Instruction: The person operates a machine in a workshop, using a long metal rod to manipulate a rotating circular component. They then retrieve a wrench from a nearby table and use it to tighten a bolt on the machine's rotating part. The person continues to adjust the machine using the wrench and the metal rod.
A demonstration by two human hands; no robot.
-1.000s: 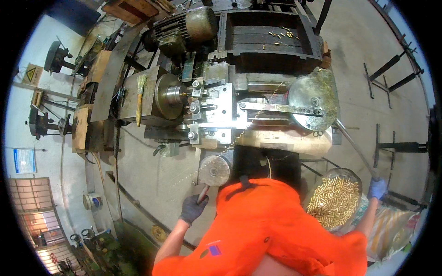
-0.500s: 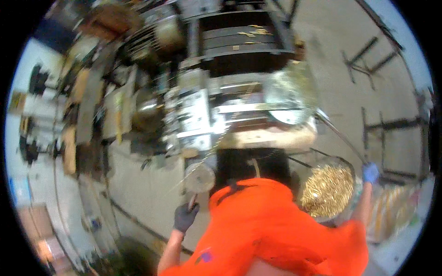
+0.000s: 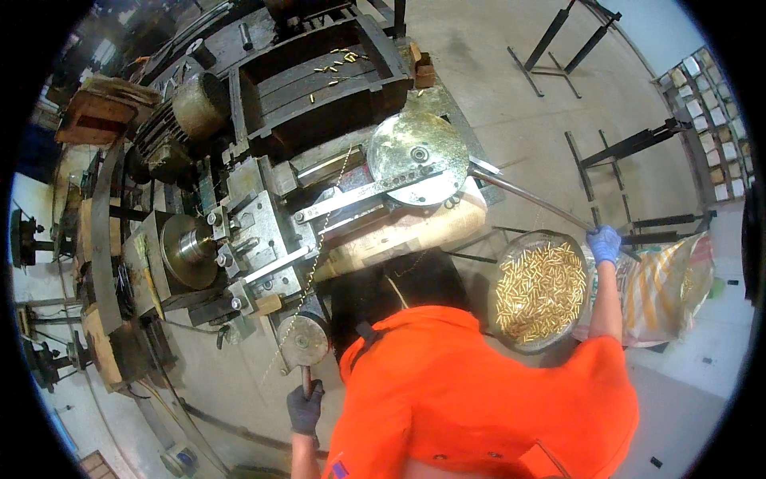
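Observation:
My left hand (image 3: 305, 409), in a dark glove, is closed around the short handle (image 3: 306, 382) of a small round handwheel (image 3: 303, 339) at the machine's near side. In a blue glove, my right hand (image 3: 604, 243) grips a long metal lever (image 3: 542, 204). The lever runs up to a large metal disc (image 3: 435, 145), which a flat slotted bar (image 3: 371, 191) joins to the machine's slide. At the left of the slide sits a round spindle head (image 3: 190, 249) with a brass-coloured tip. Small brass-coloured cylinders (image 3: 541, 292) fill a basin (image 3: 531, 349) near my right arm.
Behind the disc stands a dark metal tray (image 3: 279, 102) with a few brass pieces. A thin chain (image 3: 321, 239) hangs across the machine. A motor (image 3: 199, 105) is at the far left, metal stands (image 3: 626, 148) at the right. A striped woven sack (image 3: 662, 291) lies beyond my right arm.
My view has turned and sharpened, so the machine now sits farther left and tilted in the picture. Both hands keep hold of the handle and the lever.

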